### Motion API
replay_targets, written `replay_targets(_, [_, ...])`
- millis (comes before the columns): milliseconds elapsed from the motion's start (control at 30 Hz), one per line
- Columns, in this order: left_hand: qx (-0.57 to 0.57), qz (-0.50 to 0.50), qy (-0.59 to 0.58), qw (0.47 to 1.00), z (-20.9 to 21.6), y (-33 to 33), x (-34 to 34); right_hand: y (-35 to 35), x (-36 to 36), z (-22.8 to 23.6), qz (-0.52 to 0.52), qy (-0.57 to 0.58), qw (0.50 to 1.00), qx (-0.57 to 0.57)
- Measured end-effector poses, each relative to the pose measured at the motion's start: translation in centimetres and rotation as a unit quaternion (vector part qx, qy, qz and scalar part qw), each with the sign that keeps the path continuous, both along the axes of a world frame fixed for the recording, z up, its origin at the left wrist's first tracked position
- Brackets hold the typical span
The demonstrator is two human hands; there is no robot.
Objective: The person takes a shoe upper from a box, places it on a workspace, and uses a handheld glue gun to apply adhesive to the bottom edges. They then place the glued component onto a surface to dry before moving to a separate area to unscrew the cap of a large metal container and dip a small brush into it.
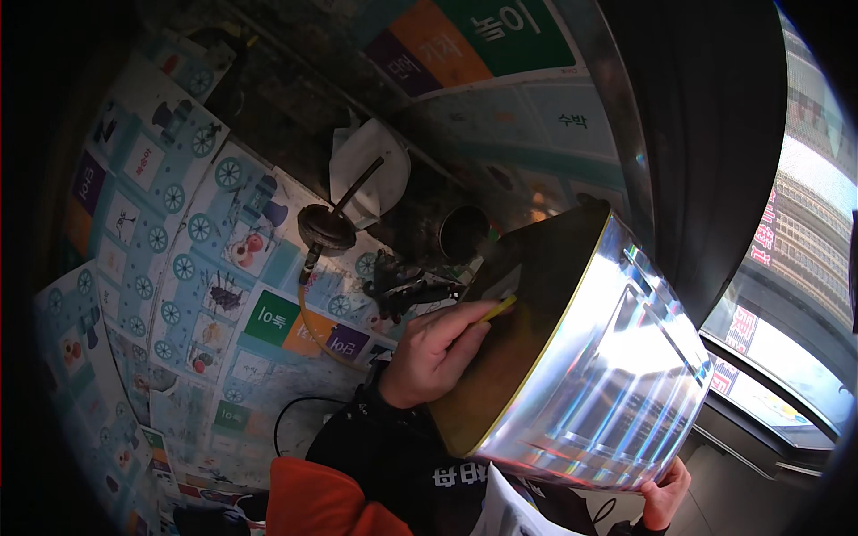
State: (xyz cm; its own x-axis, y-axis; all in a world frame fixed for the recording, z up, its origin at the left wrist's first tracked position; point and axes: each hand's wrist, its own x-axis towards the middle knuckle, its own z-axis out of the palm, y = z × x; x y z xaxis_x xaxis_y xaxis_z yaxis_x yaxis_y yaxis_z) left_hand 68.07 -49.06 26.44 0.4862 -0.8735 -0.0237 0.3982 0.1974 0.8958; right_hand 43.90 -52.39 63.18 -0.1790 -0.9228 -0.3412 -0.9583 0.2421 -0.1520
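Note:
A large, shiny rectangular metal tin [617,357] is tilted in front of me, its open end with a yellowish rim facing left. My left hand [438,353] is at that opening, fingers closed on a slim yellow tool [499,309] whose far end disappears into the dark inside of the tin. What kind of tool it is cannot be made out. Low on the right, my right hand [666,494] grips the tin's lower corner, its thumb showing on the metal; the other fingers are partly hidden.
Left of the tin stand a dark round pot [326,229] with a stick in it, a white crumpled sheet [368,170], a sooty metal can [463,234] and black metal parts [407,284]. A thin hose [308,326] runs below the pot. Printed sheets [201,268] cover the surfaces. A window [804,223] is at right.

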Motion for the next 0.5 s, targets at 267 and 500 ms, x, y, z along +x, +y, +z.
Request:
replay_targets(267, [-0.003,-0.022,-0.026,0.999,0.6,-0.1,0.0,0.1,-5.1,-2.0,-0.005,-0.082,0.997,-0.004])
replay_targets(500, [0.008,-0.050,-0.031,0.998,1.3,0.4,-0.2,0.2,-6.0,-3.0,0.005,-0.102,0.995,-0.001])
